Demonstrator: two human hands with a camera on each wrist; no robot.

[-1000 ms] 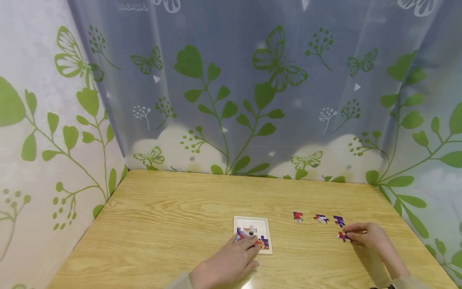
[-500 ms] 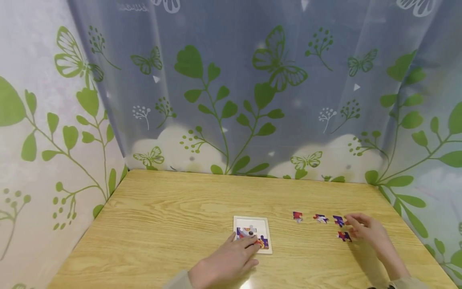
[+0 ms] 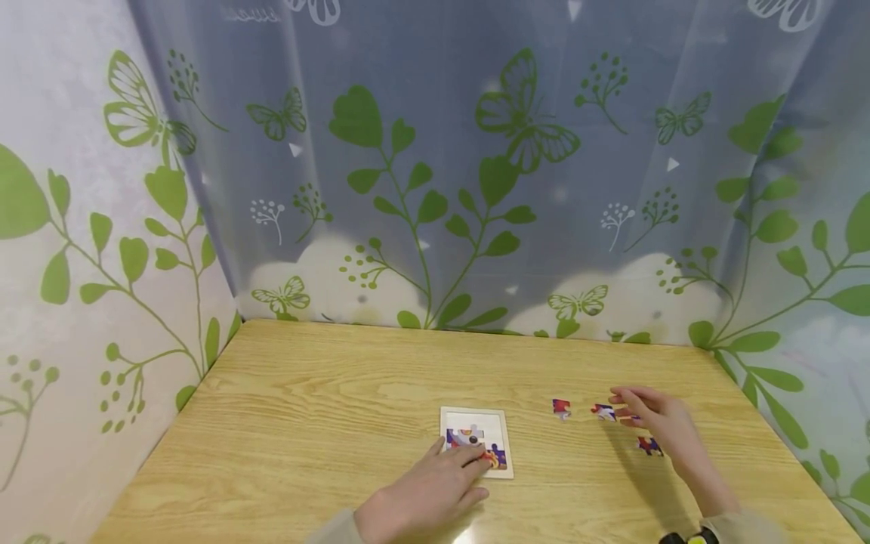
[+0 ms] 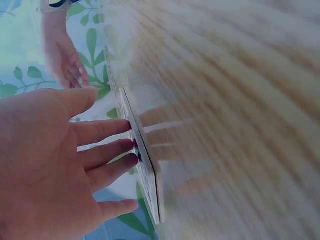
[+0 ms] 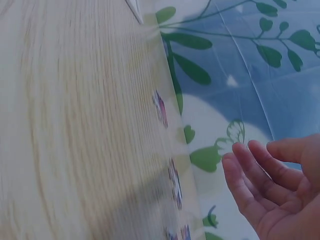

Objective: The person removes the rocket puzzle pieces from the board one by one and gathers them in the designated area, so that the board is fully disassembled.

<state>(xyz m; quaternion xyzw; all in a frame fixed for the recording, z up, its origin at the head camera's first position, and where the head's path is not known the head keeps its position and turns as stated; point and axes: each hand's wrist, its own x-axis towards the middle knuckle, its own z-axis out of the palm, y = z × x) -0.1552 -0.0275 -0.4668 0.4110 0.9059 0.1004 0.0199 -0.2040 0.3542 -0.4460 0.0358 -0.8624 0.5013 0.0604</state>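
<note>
My left hand (image 3: 428,487) lies with straight fingers on a small pale jigsaw tray (image 3: 508,446). Joined puzzle pieces (image 3: 459,437), purple, white and red, fill part of the tray; the fingers hide some of them. In the left wrist view three fingertips of that hand (image 4: 55,160) touch the tray's face (image 4: 146,160). Over the loose pieces at the right hovers my right hand (image 3: 662,427), its fingers loosely bent around nothing. Beneath it a purple piece (image 3: 636,418) is mostly hidden. The right wrist view shows this hand (image 5: 280,195) raised clear of the table.
Left of the right hand lie a red piece (image 3: 560,409) and a red-and-white piece (image 3: 602,412). A dark red-and-purple piece (image 3: 649,446) lies nearer me. The wooden table (image 3: 326,393) ends at a leaf-patterned curtain (image 3: 435,189) on the back and sides.
My right hand has left the dark red-and-purple piece, lifted, and moved left and away from me above the upper pieces. The left hand and tray have stayed in place.
</note>
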